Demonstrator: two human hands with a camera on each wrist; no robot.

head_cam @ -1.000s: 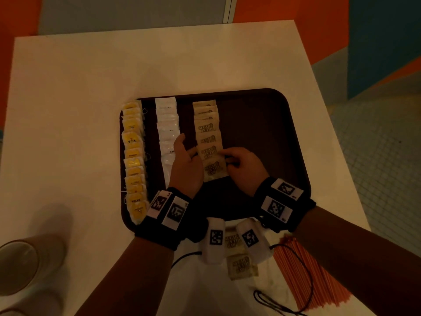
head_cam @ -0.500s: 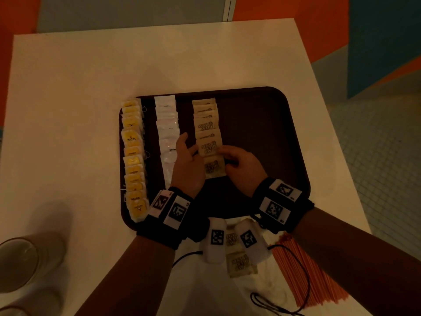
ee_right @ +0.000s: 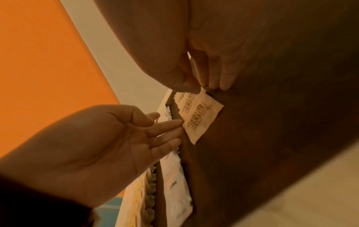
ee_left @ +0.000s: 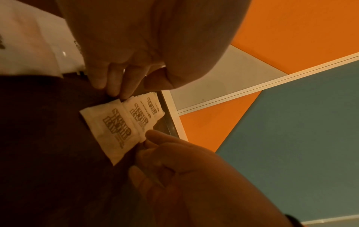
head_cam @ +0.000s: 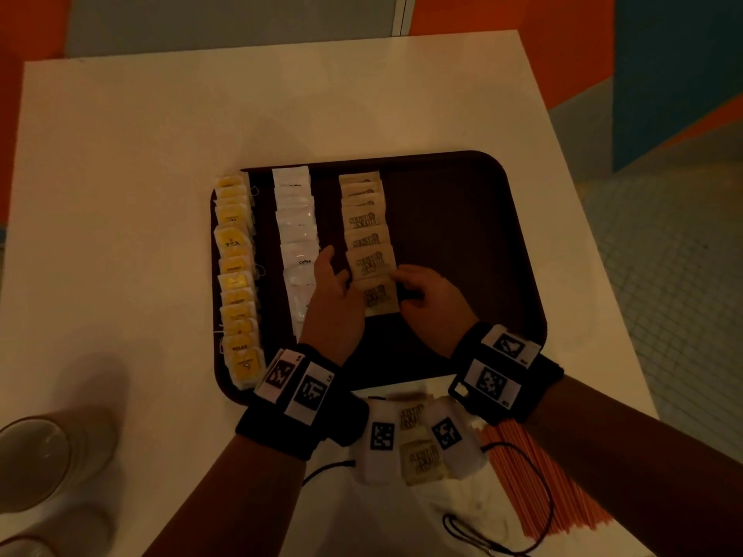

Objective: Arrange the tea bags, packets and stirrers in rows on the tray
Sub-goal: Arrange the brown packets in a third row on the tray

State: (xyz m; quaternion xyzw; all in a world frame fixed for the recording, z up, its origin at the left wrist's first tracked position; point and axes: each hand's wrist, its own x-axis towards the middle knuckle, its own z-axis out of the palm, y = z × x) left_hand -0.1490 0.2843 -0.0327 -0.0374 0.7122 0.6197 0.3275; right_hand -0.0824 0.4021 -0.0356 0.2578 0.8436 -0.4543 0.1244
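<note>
On the dark brown tray (head_cam: 462,235) lie three rows: yellow tea bags (head_cam: 237,275), white coffee packets (head_cam: 295,231) and brown sugar packets (head_cam: 364,223). The nearest brown sugar packet (head_cam: 380,297) (ee_left: 114,130) (ee_right: 202,116) lies flat at the near end of its row. My left hand (head_cam: 333,291) (ee_right: 170,127) touches that packet's left edge with straight fingers. On the other side my right hand (head_cam: 426,295) (ee_right: 200,83) has curled fingers, its thumb and fingers pinching the packet's right edge.
Loose brown sugar packets (head_cam: 420,460) lie on the white table (head_cam: 161,154) in front of the tray, partly under my wrists. A sheaf of orange stirrers (head_cam: 530,476) lies at the near right with a black cord (head_cam: 502,544) over it. Cups (head_cam: 36,460) stand at the near left.
The nearest brown sugar packet has settled flat against the one above it. Both hands stay at its edges and have hardly moved.
</note>
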